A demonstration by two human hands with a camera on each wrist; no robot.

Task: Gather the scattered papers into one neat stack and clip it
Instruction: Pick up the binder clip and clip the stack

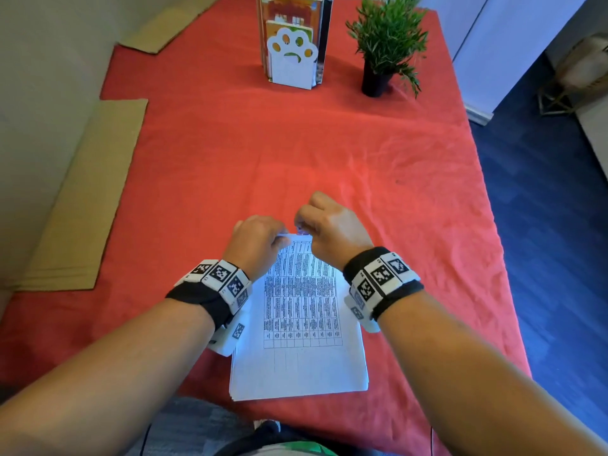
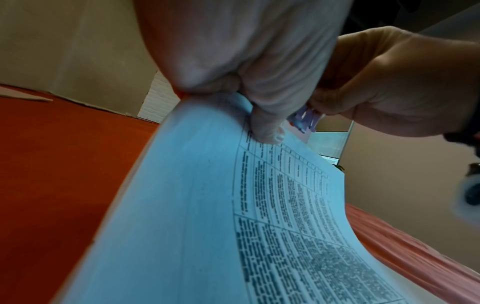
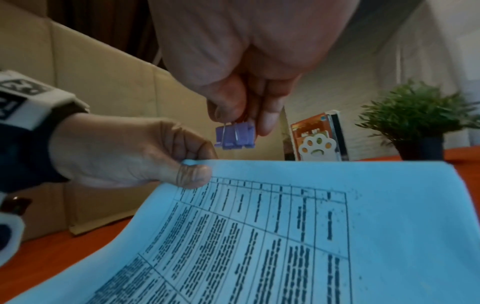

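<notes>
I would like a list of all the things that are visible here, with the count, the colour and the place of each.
paper stack: one, white with a printed table, near table edge, far end lifted
binder clip: one, purple, just above the stack's far edge, not yet on it
tablecloth: one, red, covering the table
paw-shaped bookend: one, white, far end of the table
books: several, mostly orange, upright behind the bookend
potted plant: one, green in a black pot, right of the books
cardboard sheets: a few, tan, at the table's left side
left hand: pinches the stack's far edge
right hand: pinches the binder clip
</notes>
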